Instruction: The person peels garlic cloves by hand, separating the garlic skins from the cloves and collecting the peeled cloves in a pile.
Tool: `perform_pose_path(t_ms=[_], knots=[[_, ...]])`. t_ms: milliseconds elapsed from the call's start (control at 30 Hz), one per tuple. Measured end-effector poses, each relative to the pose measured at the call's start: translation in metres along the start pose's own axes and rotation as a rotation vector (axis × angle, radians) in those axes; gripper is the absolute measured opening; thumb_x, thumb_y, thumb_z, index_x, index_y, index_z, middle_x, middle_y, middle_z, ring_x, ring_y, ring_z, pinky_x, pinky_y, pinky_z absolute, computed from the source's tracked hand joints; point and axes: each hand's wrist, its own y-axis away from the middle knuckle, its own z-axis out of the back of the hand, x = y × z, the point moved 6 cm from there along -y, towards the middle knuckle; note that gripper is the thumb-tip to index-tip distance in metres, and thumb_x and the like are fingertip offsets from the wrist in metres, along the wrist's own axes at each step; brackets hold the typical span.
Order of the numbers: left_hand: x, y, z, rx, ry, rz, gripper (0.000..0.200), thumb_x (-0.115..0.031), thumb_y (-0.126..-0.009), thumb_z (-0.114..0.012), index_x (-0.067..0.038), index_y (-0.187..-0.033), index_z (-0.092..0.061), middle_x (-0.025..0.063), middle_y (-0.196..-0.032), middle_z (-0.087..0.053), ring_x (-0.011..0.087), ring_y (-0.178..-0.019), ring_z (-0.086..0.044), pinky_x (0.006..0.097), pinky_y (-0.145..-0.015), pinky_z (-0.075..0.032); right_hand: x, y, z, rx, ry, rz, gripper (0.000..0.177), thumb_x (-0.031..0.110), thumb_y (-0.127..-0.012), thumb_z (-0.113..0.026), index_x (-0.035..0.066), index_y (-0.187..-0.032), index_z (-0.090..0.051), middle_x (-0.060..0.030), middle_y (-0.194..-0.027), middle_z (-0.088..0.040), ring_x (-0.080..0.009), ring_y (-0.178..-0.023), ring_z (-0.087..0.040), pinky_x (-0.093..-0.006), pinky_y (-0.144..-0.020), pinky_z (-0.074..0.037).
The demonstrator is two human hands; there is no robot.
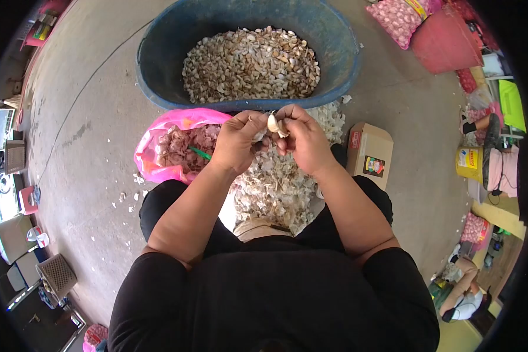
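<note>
Both of my hands are raised together in front of the blue tub's near rim. Pinched at the fingertips of my right hand (pixel 305 139) is a pale garlic clove (pixel 273 124) with loose skin at its lower end. My left hand (pixel 236 139) is closed right beside it, its fingers curled round a whitish bit that I cannot make out. Below the hands lies a heap of papery garlic skins (pixel 276 188) between my legs. A pink bag (pixel 149 144) of garlic pieces sits open to the left, with a green handle (pixel 199 153) sticking out.
A large blue tub (pixel 158 97) holds many garlic cloves ahead of me. To the right stands a cardboard box (pixel 369 154). Farther right are a red tub (pixel 449 44), a sack of garlic (pixel 393 20), a yellow bucket (pixel 469 162) and other people. A crate (pixel 57 276) stands at left.
</note>
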Motion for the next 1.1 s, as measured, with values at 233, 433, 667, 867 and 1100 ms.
perform_pose_path(t_ms=[233,433,667,867,1100], knots=[[-0.002,-0.004,0.006,-0.034,-0.404,-0.089,0.015,-0.014,-0.083,-0.053,-0.001,-0.092,-0.053,0.0038,-0.077,-0.057,0.0125,-0.071,-0.055,0.0242,-0.063,-0.043,-0.031,-0.008,0.017,0.006,-0.22,-0.246,0.012,0.02,-0.084,-0.049,0.008,-0.088,-0.047,-0.0041,-0.076,-0.053,-0.0162,-0.064,-0.056,-0.0298,-0.055,-0.047],[-0.004,-0.003,0.009,-0.001,-0.129,0.013,0.026,-0.006,-0.081,-0.053,0.001,-0.106,-0.046,0.0065,-0.092,-0.055,0.0155,-0.083,-0.055,0.0271,-0.071,-0.046,0.024,-0.029,0.036,-0.399,-0.477,0.099,0.027,0.017,-0.086,-0.047,0.004,-0.109,-0.045,-0.0037,-0.077,-0.054,-0.0192,-0.076,-0.058,-0.0296,-0.063,-0.046],[-0.004,-0.008,0.019,0.039,-0.094,-0.063,0.027,-0.008,-0.083,-0.053,0.002,-0.107,-0.046,0.0083,-0.097,-0.054,0.017,-0.087,-0.054,0.029,-0.075,-0.046,0.005,-0.028,0.008,-0.142,0.719,0.256,0.025,0.026,-0.082,-0.057,0.004,-0.092,-0.054,-0.0056,-0.075,-0.058,-0.0146,-0.063,-0.055,-0.0271,-0.056,-0.045],[0.003,-0.009,0.021,0.02,-0.134,0.053,0.023,-0.008,-0.085,-0.048,0.002,-0.106,-0.047,0.0082,-0.097,-0.054,0.0169,-0.086,-0.054,0.0283,-0.074,-0.046,0.008,-0.021,0.004,-0.042,0.454,0.168,0.007,0.006,-0.082,-0.053,0.001,-0.079,-0.05,-0.0048,-0.067,-0.056,-0.0081,-0.047,-0.049,-0.0211,-0.041,-0.039],[0.0,-0.005,0.01,0.116,-0.01,0.017,0.023,-0.009,-0.085,-0.049,-0.001,-0.106,-0.049,0.0064,-0.093,-0.056,0.0126,-0.079,-0.054,0.025,-0.065,-0.043,0.008,-0.013,0.018,-0.184,0.375,0.101,0.004,0.005,-0.083,-0.05,0.002,-0.08,-0.05,-0.0037,-0.069,-0.055,-0.0087,-0.051,-0.053,-0.0222,-0.045,-0.045]])
